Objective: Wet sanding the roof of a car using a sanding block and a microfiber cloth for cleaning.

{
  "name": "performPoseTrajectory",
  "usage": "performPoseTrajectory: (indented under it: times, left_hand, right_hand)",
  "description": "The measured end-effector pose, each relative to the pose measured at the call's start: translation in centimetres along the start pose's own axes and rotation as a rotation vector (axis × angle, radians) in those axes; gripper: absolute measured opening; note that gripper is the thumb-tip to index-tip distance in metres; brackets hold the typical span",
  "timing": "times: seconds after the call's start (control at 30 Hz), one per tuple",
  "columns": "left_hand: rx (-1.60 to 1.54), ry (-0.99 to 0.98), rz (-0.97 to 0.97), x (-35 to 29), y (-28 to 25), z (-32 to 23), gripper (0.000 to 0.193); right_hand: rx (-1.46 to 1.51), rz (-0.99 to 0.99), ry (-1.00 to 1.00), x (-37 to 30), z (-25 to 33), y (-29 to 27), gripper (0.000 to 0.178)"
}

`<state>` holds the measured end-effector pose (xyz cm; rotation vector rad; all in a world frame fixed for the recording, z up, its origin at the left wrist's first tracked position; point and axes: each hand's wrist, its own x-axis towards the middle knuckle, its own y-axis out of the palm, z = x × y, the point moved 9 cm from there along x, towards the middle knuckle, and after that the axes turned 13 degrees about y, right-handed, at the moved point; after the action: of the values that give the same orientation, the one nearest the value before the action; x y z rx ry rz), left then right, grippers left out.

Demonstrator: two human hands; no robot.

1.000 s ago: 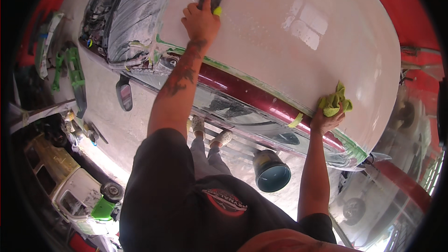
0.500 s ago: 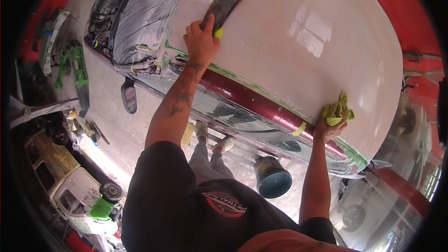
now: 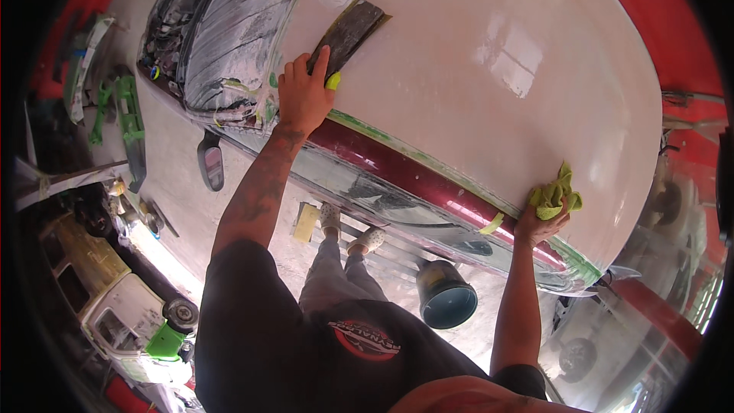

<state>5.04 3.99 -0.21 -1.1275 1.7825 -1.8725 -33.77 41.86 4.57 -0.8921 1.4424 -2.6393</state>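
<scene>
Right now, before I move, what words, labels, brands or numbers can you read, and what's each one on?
Black shirt: pale lettering on a red and white emblem; I won't copy it out.
Dark bucket: any marking is too unclear to read.
Dark flat block, green cloth and pale car roof: none I can make out.

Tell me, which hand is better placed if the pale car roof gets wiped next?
Probably the right hand: it holds the yellow-green cloth at the edge of the pale roof. The left hand is occupied with a dark, flat block farther along the roof.
</scene>
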Motion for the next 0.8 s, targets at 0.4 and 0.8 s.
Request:
performPoseTrajectory:
  times: [0.4, 0.8]
  left_hand:
    - [-0.004, -0.043, -0.037, 0.2, -0.1, 0.3, 0.065]
    - [-0.017, -0.149, -0.114, 4.7, 0.6, 1.0, 0.065]
  right_hand:
    - [-0.008, -0.015, -0.003, -0.2, -0.5, -0.2, 0.061]
    - [-0.016, 0.006, 0.004, -0.1, 0.0, 0.2, 0.063]
